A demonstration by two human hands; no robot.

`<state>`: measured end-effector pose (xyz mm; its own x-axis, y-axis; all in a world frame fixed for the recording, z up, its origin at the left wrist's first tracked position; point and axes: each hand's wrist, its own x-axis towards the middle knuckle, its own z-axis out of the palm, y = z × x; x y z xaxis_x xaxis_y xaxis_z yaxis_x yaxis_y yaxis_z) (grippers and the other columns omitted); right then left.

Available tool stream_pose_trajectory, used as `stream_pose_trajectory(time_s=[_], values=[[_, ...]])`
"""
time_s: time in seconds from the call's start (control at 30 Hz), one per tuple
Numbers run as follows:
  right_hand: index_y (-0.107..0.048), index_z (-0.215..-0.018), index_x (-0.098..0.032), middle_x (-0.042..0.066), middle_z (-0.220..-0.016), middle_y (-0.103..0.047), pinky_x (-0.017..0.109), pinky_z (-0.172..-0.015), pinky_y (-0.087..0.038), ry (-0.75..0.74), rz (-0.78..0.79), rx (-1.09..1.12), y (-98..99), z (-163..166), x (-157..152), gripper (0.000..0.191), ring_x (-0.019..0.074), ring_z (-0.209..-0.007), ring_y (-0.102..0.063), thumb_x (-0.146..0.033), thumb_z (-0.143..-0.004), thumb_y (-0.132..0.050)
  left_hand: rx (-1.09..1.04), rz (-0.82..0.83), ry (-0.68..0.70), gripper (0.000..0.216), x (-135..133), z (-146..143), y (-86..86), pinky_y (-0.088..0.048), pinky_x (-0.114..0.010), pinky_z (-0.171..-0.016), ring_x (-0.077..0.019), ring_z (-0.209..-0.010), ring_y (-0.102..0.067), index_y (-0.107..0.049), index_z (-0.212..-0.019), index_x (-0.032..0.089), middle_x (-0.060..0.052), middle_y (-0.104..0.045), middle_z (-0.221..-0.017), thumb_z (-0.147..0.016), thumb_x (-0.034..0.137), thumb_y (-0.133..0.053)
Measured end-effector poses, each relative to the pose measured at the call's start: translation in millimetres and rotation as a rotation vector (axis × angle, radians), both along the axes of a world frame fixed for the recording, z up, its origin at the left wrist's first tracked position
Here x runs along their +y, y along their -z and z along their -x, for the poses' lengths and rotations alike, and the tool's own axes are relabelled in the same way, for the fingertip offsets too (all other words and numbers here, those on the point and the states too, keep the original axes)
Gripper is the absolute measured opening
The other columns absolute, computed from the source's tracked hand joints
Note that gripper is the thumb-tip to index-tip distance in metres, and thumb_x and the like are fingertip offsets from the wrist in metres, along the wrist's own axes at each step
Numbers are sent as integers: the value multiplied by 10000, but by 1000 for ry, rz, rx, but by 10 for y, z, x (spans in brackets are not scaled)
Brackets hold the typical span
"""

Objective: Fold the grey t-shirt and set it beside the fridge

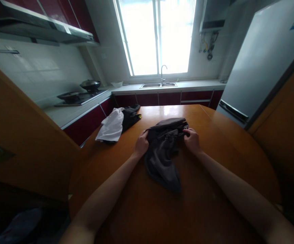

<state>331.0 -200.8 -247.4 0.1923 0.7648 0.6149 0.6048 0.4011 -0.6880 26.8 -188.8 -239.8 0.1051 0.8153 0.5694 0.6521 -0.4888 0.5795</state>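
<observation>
A dark grey garment [162,152], bunched and creased, lies over the middle of the wooden table [225,179]. Its exact kind is hard to make out; a tapered end hangs toward me and a small yellow mark shows at its upper right. My left hand [141,144] grips the garment's left edge, thumb on top. At the upper right edge, my right hand [191,140] pinches the cloth between thumb and fingers. Farther left on the table lie a white cloth [111,125] and a black garment [130,117] with a yellow patch, partly overlapping.
Beyond the table runs a counter with a sink [150,85] and faucet [162,73] under a bright window. A pan [72,97] and a lidded wok [90,84] sit on the stove at left. A fridge [258,61] stands at right, an orange-brown door [22,135] at left.
</observation>
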Motion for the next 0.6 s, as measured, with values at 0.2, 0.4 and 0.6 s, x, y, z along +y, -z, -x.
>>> stream_pose_trajectory(time_s=[0.2, 0.4, 0.6], values=[[-766, -928, -134, 135, -985, -739, 415, -971, -497, 249, -62, 63, 39, -508, 204, 335, 273, -975, -653, -143, -717, -507, -18, 108, -297, 599, 160, 254, -30, -398, -364, -1183, -244, -1300, -576, -639, -1342, 71, -141, -656, -1327, -800, -10, -398], [-774, -938, -147, 117, -970, -766, 341, -913, -535, 302, 179, 102, 190, -790, 318, 368, 248, -939, -699, -126, -678, -514, 144, 280, -457, 511, 200, 454, -2, -480, -396, -1087, -309, -1230, -615, -667, -1305, 80, -182, -624, -1329, -836, 57, -465], [-772, -919, -170, 97, -913, -774, 323, -847, -541, 260, 382, 55, 253, -817, 316, 361, 246, -889, -707, -117, -643, -545, 249, 62, -438, 293, 122, 392, -45, -447, -462, -1095, -332, -1242, -558, -767, -1033, 169, -132, -587, -1349, -850, 129, -542]])
